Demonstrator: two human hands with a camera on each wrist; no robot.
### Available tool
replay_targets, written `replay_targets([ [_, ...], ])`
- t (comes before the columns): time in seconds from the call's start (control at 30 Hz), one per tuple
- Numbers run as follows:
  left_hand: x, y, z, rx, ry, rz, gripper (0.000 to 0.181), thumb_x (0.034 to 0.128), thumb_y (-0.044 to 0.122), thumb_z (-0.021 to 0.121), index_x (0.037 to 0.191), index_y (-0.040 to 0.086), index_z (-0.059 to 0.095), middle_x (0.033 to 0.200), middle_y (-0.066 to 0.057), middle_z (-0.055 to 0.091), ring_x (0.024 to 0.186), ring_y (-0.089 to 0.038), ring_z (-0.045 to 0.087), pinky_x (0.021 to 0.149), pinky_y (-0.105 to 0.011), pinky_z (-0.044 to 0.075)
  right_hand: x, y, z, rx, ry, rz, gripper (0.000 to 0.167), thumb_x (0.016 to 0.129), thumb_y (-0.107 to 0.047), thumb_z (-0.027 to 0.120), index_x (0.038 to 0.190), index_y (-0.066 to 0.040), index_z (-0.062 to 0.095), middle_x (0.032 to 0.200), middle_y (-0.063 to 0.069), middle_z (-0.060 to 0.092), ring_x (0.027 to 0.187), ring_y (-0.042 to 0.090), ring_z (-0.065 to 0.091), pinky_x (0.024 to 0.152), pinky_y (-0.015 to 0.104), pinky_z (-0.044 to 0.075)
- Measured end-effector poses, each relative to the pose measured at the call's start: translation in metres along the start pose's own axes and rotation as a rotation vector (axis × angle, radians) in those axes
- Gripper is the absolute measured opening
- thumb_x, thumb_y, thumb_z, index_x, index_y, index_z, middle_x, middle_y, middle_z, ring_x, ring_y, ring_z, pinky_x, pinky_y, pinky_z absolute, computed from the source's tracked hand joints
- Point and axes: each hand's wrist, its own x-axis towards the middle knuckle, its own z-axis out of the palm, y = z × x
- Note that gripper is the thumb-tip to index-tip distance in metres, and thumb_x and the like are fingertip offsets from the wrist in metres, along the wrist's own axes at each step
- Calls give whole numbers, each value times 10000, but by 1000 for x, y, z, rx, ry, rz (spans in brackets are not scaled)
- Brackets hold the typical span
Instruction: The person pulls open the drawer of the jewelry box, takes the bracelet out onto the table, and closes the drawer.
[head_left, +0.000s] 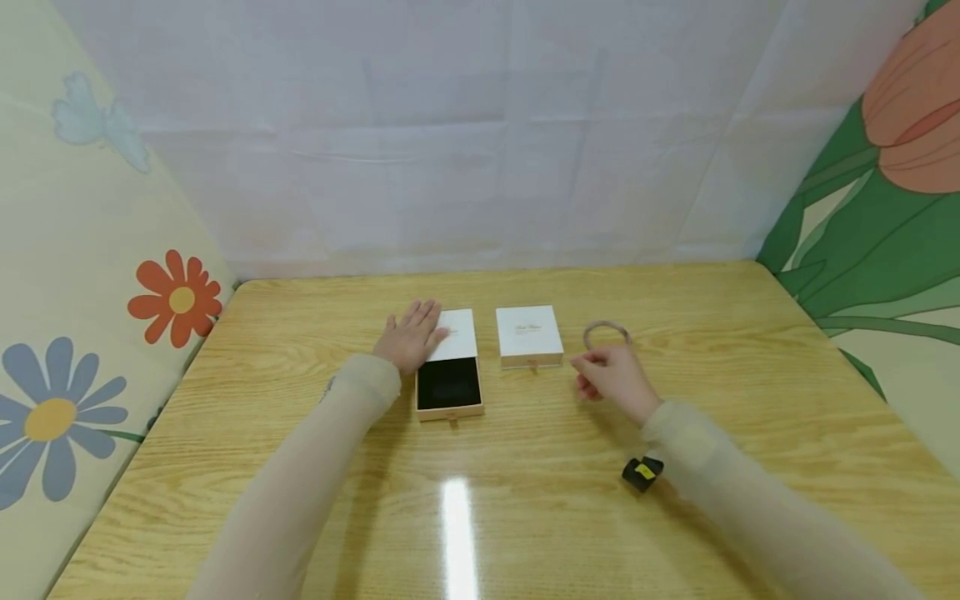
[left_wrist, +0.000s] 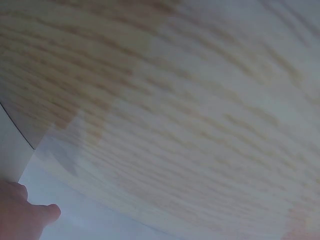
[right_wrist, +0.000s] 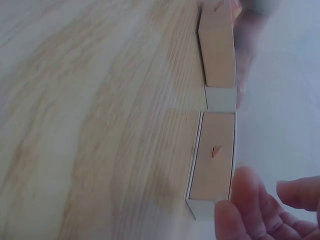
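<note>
On the left stands a drawer box with a white cover [head_left: 461,335]; its drawer [head_left: 450,412] is pulled out toward me and shows a black inside. My left hand [head_left: 408,340] rests on that cover with its fingers straight. A second white drawer box [head_left: 528,331] sits to the right, closed, its tan front [right_wrist: 212,160] with a small pull tab facing me. Right of it lies a thin ring-shaped bangle [head_left: 606,323], partly covered by my right hand [head_left: 617,379]. In the right wrist view the right hand [right_wrist: 272,210] has loosely bent fingers and thumb apart, holding nothing visible.
Both boxes stand on a wood-grain table [head_left: 300,333]. A white cloth [head_left: 465,167] hangs behind it, with flower-patterned panels [head_left: 180,300] at the sides. By the right sleeve is a small black block [head_left: 642,472] with a yellow mark.
</note>
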Motion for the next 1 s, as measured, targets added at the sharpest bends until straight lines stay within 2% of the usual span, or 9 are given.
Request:
replay_targets([
  [0.33,4,-5,6,19,16,3,639,1066,457,204,1570,81,90,1628,-88,61,1484,-262,-17,1145,-584,11,1,-2,11,1,-24,-3,269,977,-65,572,1002,200,613,655,96,645,528,98,591,518,231,516],
  [0.8,6,-5,6,22,29,9,635,1067,452,210,1568,78,103,1627,-83,68,1484,-263,-7,1143,-587,6,0,-4,23,21,-45,-9,235,972,-42,573,877,169,606,647,110,638,500,95,578,503,235,510],
  [1.0,7,-7,7,22,25,4,639,1065,460,204,1569,82,97,1628,-79,61,1484,-258,-14,1144,-584,1,1,-4,27,20,-60,-12,243,975,-50,572,895,176,612,648,110,641,490,92,577,504,243,517],
])
